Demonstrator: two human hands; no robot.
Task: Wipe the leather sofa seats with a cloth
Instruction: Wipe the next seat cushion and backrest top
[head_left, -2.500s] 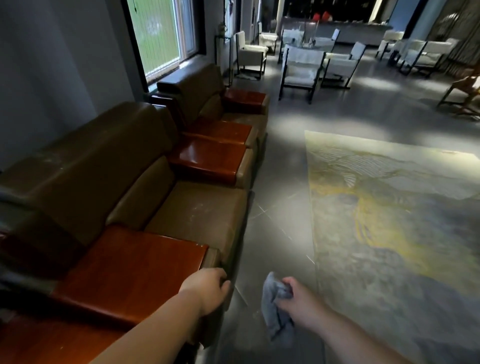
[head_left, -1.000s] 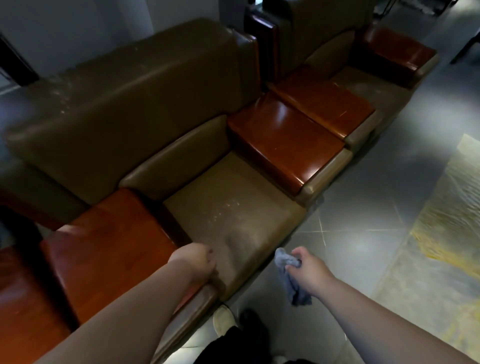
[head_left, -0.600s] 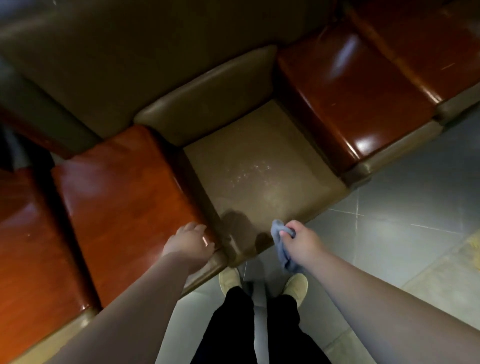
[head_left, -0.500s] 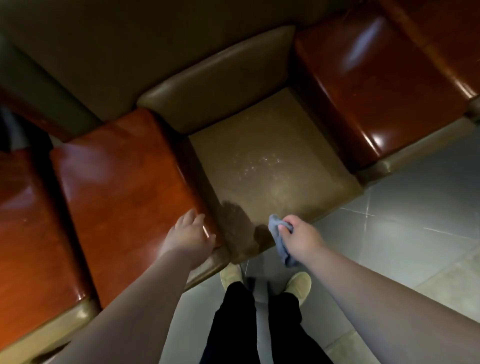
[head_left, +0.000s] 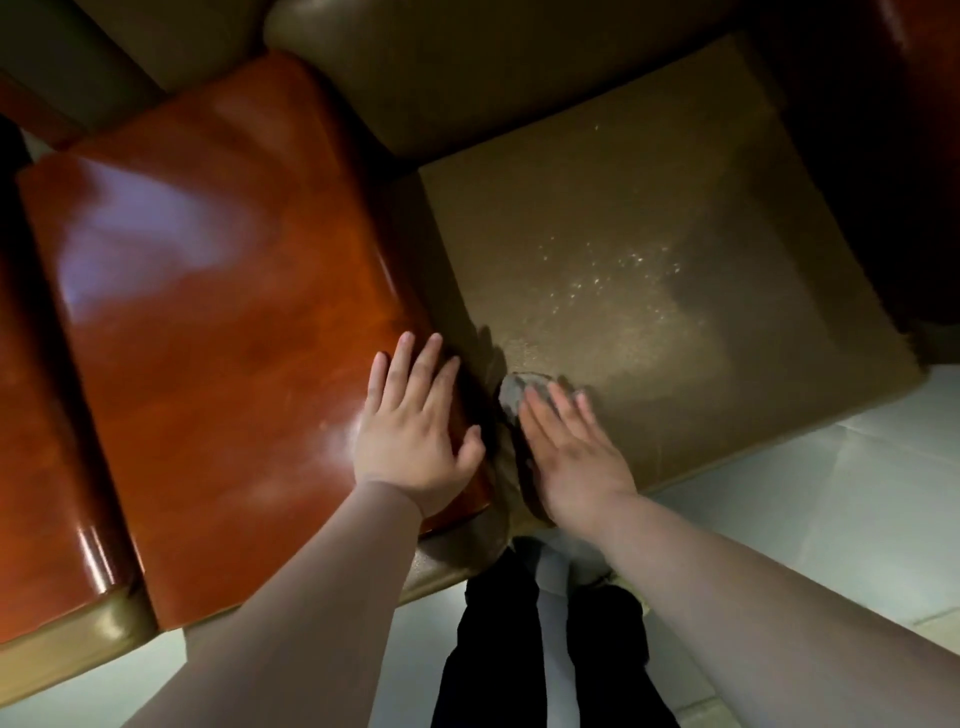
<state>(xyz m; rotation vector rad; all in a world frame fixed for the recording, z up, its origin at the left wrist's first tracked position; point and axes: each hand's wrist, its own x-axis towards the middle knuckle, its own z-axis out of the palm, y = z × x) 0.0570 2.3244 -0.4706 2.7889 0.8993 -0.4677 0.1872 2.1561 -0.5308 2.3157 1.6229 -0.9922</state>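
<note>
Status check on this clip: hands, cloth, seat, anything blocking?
Left hand flat on wooden armrest. Right hand flat, pressing cloth onto seat near front-left corner. Pale specks mid-seat. No obstruction.

Both arms reach forward, left hand (head_left: 413, 439) and right hand (head_left: 574, 452) flat, fingers (head_left: 415, 358) extended.

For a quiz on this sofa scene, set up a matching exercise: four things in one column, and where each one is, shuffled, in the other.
1. left hand
2. right hand
3. cloth
4. pale specks

a. under the flat right palm
b. mid-seat, beyond the fingers
c. flat on the wooden armrest
d. pressing on the leather seat near its front corner

Pairs: 1-c, 2-d, 3-a, 4-b
</note>
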